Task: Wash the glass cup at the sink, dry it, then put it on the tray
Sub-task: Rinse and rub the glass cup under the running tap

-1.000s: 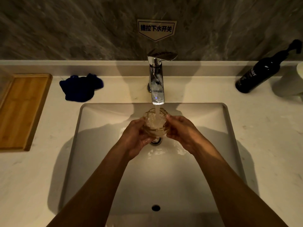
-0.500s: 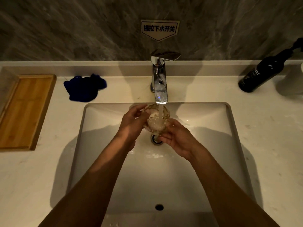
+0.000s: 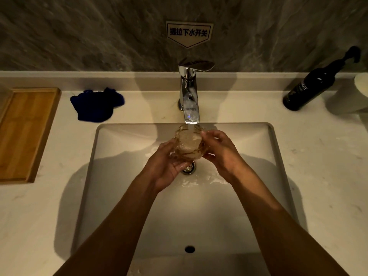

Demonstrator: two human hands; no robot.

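**Rinse Stage: Cup Turned Under the Running Water**

The white rectangular basin sink (image 3: 258,196) is receiving water from the chrome single-lever faucet (image 3: 189,96), and the cup is being held over the drain. Compared with half a second ago, the left hand (image 3: 165,166) is now lying lower, cupping the glass from beneath with curled fingers, while the right hand (image 3: 221,152) is now gripping the side and rim instead of supporting from below. This indicates that rotation is proceeding, so washing is judged incomplete; drying with the dark blue crumpled cloth (image 3: 95,105) and placement on the wooden rectangular tray (image 3: 25,134), both on the pale surface (image 3: 318,156), are remaining.

The clear textured glass cup (image 3: 187,144) is appearing tilted, with the stream entering its mouth and water filling it.
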